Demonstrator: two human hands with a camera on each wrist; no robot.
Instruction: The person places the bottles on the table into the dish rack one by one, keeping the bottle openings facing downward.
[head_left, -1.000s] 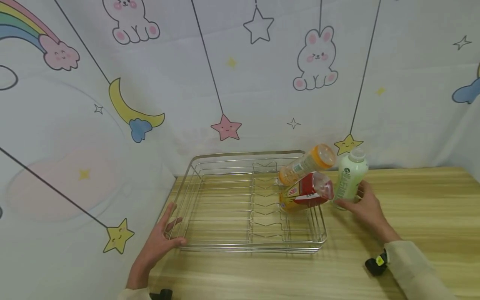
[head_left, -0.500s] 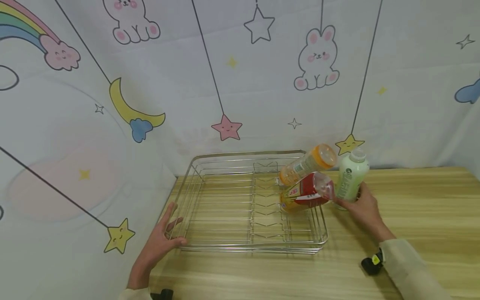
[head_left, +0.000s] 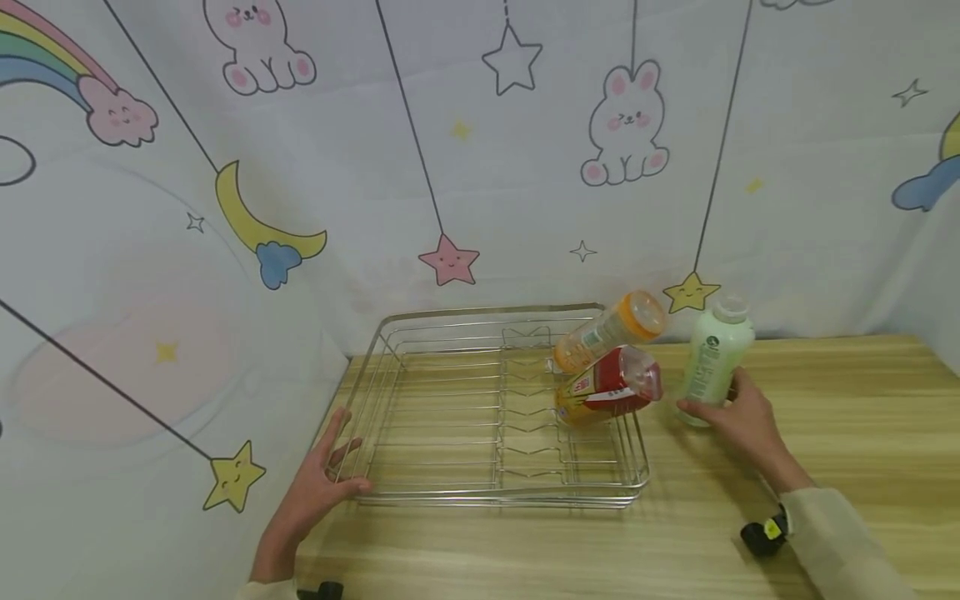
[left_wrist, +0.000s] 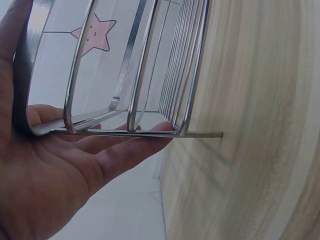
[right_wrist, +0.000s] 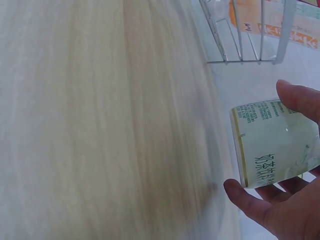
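Observation:
My right hand [head_left: 750, 421] grips a pale green milk tea bottle [head_left: 717, 358] with a clear cap, thumb and fingers on its lower part. In the right wrist view, the bottle's base [right_wrist: 241, 150] shows apart from the tabletop. It stands nearly upright, right of a metal wire rack [head_left: 450, 493]. At the rack's near left corner my left hand [head_left: 315, 479] holds the frame, thumb over the front rim and fingers along the side. Inside the rack's right end lean an orange-capped bottle [head_left: 600, 336] and a bottle with a red label [head_left: 611, 383], both tilted right.
The wooden table [head_left: 480, 554] runs in front of the rack and to its right. A white cloth [head_left: 525, 208] printed with bunnies and stars hangs behind the table and along the left side.
My right hand and the green bottle have moved right, away from the rack and the red-labelled bottle. My left hand has stayed at the rack's corner. The head view has shifted slightly.

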